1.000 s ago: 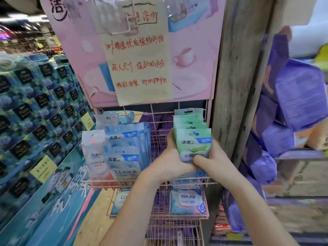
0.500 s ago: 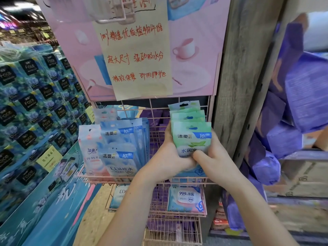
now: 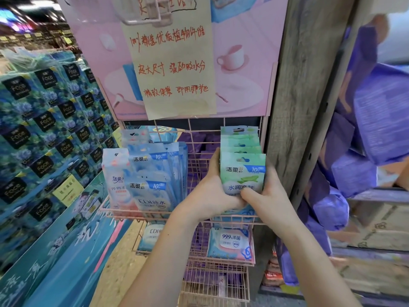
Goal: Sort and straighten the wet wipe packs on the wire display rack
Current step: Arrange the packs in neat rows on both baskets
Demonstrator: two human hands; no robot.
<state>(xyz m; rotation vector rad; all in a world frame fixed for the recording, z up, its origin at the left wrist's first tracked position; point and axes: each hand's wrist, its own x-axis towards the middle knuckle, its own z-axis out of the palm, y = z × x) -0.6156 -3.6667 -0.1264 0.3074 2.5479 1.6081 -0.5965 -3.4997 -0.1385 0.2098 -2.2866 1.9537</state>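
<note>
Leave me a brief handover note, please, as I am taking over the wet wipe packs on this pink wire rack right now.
Left hand: grips the left side of the green plastic wet wipe packs.
Right hand: grips their right side, thumb across the front pack.
Where: the green packs stand in a row at the right end of the pink wire rack top basket. The blue plastic wet wipe packs and one white-and-pink pack are at its left end.
Done: the green row looks squared up.
Left: the blue packs overlap unevenly. The lower-basket packs probably need checking.
</note>
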